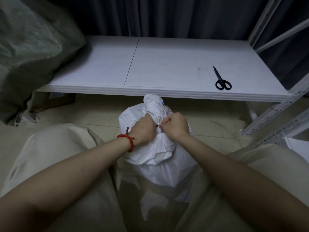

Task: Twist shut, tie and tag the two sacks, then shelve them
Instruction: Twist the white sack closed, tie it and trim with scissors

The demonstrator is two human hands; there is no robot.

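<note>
A bulky grey-green sack (30, 52) lies on the left end of a low white shelf (167, 64), its lower edge hanging over the front lip. In the centre foreground a person sits with a white sack (158, 156) standing on the tiled floor (93, 113) between the knees, just in front of the shelf. The left hand (143, 129), a red string bracelet (128, 139) at its wrist, is curled round the sack's gathered, twisted neck. The right hand (173, 126), touching it knuckle to knuckle, is closed in a fist with its fingertips pinching the same bunched plastic; whether a tie is between them cannot be told. Black scissors (222, 81) lie closed on the shelf's right end, near a perforated white upright (275, 114).
</note>
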